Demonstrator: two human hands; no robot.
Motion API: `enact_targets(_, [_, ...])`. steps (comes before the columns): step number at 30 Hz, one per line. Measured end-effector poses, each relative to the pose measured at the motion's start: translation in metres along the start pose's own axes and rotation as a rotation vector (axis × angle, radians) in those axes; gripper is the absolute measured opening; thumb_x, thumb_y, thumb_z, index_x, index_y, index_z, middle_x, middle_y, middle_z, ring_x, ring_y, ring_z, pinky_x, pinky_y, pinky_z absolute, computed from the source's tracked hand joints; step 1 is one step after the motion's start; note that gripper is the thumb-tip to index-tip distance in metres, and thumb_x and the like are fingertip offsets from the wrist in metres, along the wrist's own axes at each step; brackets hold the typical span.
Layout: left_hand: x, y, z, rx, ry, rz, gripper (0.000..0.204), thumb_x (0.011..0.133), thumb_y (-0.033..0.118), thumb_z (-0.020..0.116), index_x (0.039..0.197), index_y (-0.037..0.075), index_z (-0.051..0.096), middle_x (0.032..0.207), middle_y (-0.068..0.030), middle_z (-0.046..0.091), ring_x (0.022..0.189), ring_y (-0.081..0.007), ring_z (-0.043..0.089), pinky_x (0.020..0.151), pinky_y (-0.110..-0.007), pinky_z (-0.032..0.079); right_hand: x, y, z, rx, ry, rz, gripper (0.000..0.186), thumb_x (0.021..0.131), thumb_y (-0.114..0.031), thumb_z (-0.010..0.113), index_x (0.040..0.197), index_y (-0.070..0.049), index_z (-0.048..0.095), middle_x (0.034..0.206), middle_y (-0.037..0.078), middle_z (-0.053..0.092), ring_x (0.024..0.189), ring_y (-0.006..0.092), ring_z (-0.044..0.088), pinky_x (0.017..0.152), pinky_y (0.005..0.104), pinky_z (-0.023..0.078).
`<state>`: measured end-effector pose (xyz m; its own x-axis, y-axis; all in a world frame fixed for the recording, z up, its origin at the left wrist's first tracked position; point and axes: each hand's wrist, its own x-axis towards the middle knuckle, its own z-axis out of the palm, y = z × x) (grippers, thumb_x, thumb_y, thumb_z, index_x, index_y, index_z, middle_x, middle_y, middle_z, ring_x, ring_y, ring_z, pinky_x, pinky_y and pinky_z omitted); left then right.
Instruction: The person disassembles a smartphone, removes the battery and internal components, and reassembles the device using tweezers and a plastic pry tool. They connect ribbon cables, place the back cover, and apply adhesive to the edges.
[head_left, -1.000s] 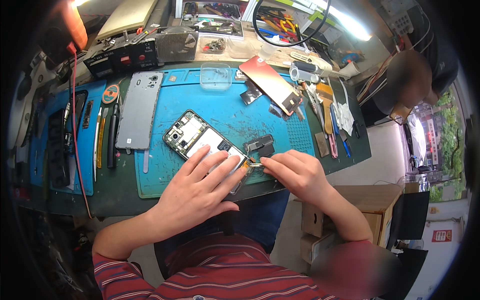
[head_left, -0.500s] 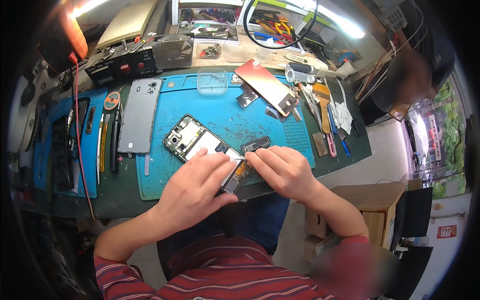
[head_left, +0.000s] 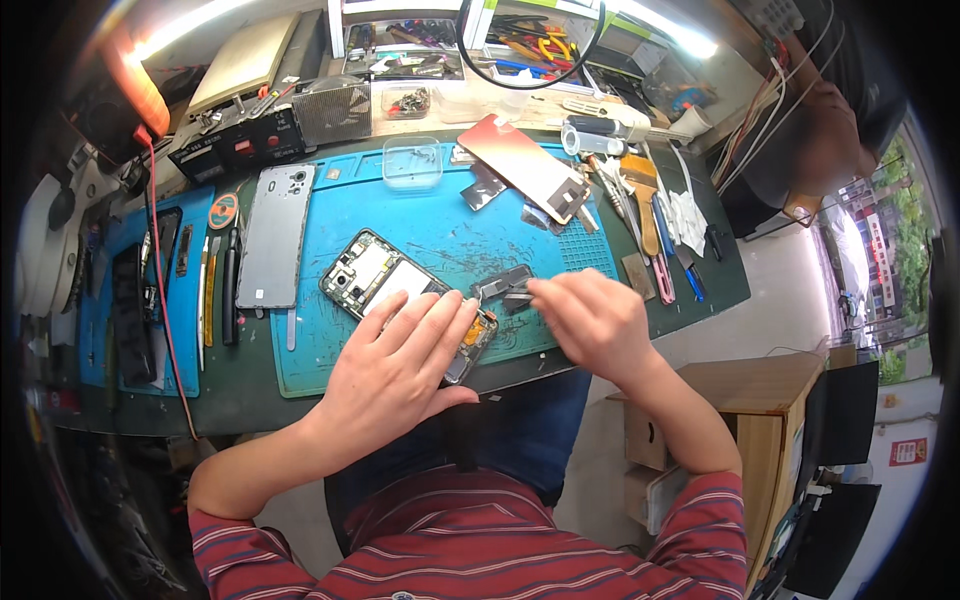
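Observation:
An opened smartphone [head_left: 397, 290] lies slanted on the blue mat, its inner boards and a white middle area bare. My left hand [head_left: 395, 352] rests on its lower half with fingers stretched flat across it, hiding part of the phone, and the thumb apart at the near end. To the right, my right hand [head_left: 597, 328] is closed in a pinch on a thin metal tool [head_left: 518, 296], mostly hidden by the fingertips. The tool's end is beside a small black phone part [head_left: 500, 284] on the mat. An orange flex piece [head_left: 477, 333] shows at the phone's lower end.
A grey phone back panel [head_left: 275, 235] lies left, a red-gold one [head_left: 525, 165] at the back. Between them stands a clear plastic box [head_left: 412, 163]. A brush [head_left: 645, 200] and several hand tools line the right edge. A red cable [head_left: 160, 270] hangs at left.
My right hand has drawn away from the phone to the right, over by the black part. My left fingers have straightened out over the phone. The view has shifted slightly.

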<state>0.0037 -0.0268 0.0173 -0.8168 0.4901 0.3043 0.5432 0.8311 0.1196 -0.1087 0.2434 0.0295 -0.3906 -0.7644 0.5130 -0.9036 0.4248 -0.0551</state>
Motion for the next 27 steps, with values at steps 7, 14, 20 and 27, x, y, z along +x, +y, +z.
enact_targets(7, [-0.001,-0.001,0.000,-0.035,0.017,0.000,0.073,0.089,0.054,0.076,0.150,0.014,0.063,0.151,-0.0140,0.059,0.137,-0.0317,0.058,0.120,-0.050,0.044,0.015,0.007,0.005,0.216,-0.113,0.264,0.041,0.093,-0.033,0.084,0.125,-0.010,0.072,0.124,0.007,0.069,0.098,0.0307,0.075,0.080,0.0401,0.061])
enact_targets(14, [-0.005,-0.005,-0.002,-0.205,0.070,-0.019,0.067,0.088,0.040,0.084,0.142,0.006,0.066,0.146,-0.0163,0.064,0.130,-0.0364,0.064,0.114,-0.050,0.050,0.022,0.011,0.009,0.376,-0.294,0.428,0.039,0.089,-0.025,0.090,0.118,-0.007,0.071,0.123,0.008,0.066,0.086,0.0228,0.070,0.077,0.0355,0.059])
enact_targets(20, [0.009,-0.016,-0.004,-0.374,0.197,-0.156,0.059,0.089,0.020,0.085,0.142,0.002,0.064,0.123,-0.0157,0.072,0.114,-0.0354,0.068,0.098,-0.046,0.054,0.026,0.012,0.003,0.596,-0.338,0.631,0.039,0.090,-0.018,0.090,0.121,-0.005,0.070,0.108,0.005,0.069,0.086,0.0108,0.065,0.077,0.0285,0.055])
enact_targets(27, [0.049,-0.015,0.012,-0.492,0.189,-0.224,0.047,0.089,0.015,0.087,0.133,0.007,0.072,0.108,-0.0087,0.076,0.101,-0.0282,0.069,0.092,-0.042,0.054,0.018,0.012,0.004,0.904,-0.249,0.682,0.038,0.099,-0.005,0.079,0.135,0.000,0.068,0.121,0.001,0.072,0.100,0.0059,0.065,0.091,0.0266,0.055])
